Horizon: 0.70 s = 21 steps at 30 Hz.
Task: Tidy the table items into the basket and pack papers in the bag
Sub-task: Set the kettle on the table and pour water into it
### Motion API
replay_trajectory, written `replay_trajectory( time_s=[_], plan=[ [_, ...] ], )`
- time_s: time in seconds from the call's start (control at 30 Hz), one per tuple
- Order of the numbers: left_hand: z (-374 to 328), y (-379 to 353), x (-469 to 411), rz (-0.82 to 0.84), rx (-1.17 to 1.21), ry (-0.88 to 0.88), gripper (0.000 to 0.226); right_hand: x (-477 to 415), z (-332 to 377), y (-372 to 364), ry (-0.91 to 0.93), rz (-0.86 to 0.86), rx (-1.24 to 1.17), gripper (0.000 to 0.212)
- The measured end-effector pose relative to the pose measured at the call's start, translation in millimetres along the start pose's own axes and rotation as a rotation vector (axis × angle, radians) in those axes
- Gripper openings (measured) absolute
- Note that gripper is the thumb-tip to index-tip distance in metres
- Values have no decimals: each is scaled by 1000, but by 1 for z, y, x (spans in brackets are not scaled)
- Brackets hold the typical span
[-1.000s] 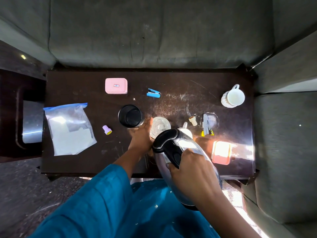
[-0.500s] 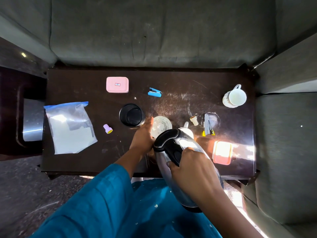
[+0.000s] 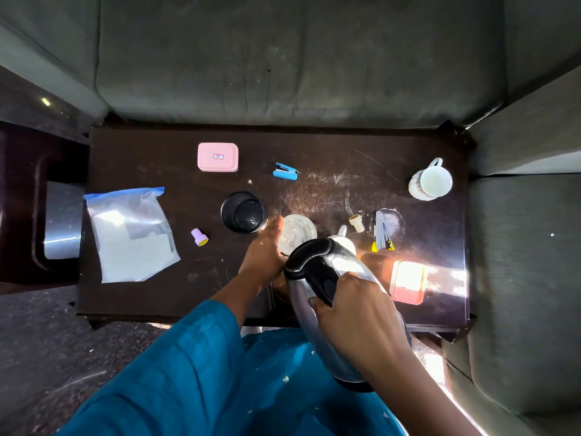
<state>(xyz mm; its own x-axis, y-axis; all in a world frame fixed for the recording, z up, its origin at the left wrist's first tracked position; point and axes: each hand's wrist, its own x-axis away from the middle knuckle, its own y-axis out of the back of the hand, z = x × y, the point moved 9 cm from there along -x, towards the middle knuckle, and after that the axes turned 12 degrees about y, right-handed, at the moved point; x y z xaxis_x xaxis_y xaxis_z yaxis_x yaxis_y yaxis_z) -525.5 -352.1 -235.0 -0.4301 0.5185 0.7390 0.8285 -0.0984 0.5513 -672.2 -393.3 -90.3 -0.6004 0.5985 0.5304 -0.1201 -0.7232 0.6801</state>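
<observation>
Presently, reading from left to right: the clear bag (image 3: 132, 236) with the blue zip strip lies flat at the left end of the table (image 3: 330, 146), its mouth toward the far edge and its long axis running near to far; white papers show inside it. Beside it stand a small purple cap (image 3: 199, 237) and a black cup (image 3: 244, 211), with a pink box (image 3: 217, 157) and a blue stapler (image 3: 285, 171) farther back.

Compared with the two earlier frames, almost nothing has shifted. The left hand (image 3: 265, 251) stays cupped round a glass (image 3: 297, 231) at mid-table; its grip appears wrapped on the glass, though the fingers are hidden. The right hand (image 3: 352, 305) remains clenched on the black handle of the steel kettle (image 3: 333, 297), which is held tilted, spout end toward the glass, long axis running from the near edge toward the centre.

Judgement: tidying has not advanced; no basket is in view.

Further right lie a cork-like stopper (image 3: 356, 223), a grey stapler (image 3: 383, 231), an orange box (image 3: 407, 281) and a white cup (image 3: 432, 180).
</observation>
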Motion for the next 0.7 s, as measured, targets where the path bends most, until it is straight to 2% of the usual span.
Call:
replay_trajectory(
  time_s=[0.5,0.6,0.7],
  plan=[
    [2,-7,11,30,30,15,80,9,-11,-2,-5,-44,35,42],
    [2,-2,19,-15,131,-10,83,16,-20,-7,-32,-27,39,47],
    [-5,9,33,-131,178,-55,66,30,-31,-8,-60,-18,47,50]
  ],
)
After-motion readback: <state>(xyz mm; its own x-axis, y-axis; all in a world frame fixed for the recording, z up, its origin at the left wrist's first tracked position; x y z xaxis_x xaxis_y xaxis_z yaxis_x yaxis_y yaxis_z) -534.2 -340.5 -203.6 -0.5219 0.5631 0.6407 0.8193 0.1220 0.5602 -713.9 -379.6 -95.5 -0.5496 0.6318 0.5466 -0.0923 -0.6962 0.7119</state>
